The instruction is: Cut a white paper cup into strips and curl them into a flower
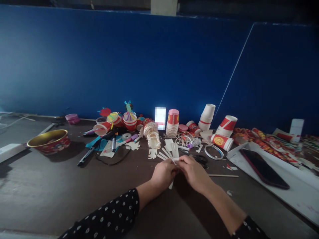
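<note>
A white paper piece cut into strips [175, 151] fans out above my two hands near the middle of the table. My left hand [164, 172] has its fingers closed on the lower part of this paper, and a strip end pokes out below it. Close beside it, my right hand [190, 169] pinches the same paper from the right. The fingertips of both hands nearly touch. Black scissors [200, 160] lie just right of my right hand. Beyond the hands lies a ruffled stack of cut white paper [152, 136].
Stacked paper cups [172, 124] stand behind the hands. More cups [221, 141], a tape roll [213, 152] and a thin stick [223, 175] are at the right, near a white tray [296, 191] holding a phone [264, 168]. Markers [86, 157] and a gold-lined bowl [50, 142] lie left.
</note>
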{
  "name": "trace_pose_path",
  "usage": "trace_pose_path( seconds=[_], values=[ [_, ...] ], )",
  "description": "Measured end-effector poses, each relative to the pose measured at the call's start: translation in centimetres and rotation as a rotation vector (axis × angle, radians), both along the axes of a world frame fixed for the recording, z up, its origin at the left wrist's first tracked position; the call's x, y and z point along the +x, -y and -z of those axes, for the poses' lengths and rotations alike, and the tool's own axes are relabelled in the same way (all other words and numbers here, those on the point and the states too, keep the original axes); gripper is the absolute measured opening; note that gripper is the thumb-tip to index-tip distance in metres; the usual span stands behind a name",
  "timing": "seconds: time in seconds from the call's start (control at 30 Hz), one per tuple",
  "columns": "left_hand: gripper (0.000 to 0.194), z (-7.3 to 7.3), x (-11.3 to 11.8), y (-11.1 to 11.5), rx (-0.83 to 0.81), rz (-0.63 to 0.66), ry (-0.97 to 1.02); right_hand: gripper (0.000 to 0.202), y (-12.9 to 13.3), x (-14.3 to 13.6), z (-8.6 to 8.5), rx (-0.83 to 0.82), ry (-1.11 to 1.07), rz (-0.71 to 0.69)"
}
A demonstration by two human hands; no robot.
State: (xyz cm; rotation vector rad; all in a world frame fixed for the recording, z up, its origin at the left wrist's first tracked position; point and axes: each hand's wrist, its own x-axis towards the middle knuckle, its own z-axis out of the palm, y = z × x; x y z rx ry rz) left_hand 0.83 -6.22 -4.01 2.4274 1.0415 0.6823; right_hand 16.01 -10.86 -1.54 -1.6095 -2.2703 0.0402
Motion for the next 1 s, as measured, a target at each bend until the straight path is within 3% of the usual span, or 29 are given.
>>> trace_pose_path(
  seconds=[0.37,0.57,0.77,1.0],
  values=[
    [0.014,0.0,0.0,-0.1,0.013,0.002,-0.012,0.027,0.2,1.0,0.6,-0.075,-0.218,-0.1],
    [0.015,0.0,0.0,0.0,0.011,0.002,-0.019,0.026,0.4,1.1,0.8,-0.069,-0.204,-0.052],
    [0.013,0.0,0.0,0.0,0.01,-0.003,-0.029,0.026,0.3,1.2,1.0,-0.075,-0.337,-0.06],
    [0.01,-0.1,-0.1,0.0,0.016,-0.011,-0.024,0.018,0.2,0.9,0.9,-0.068,-0.292,0.024]
  ],
)
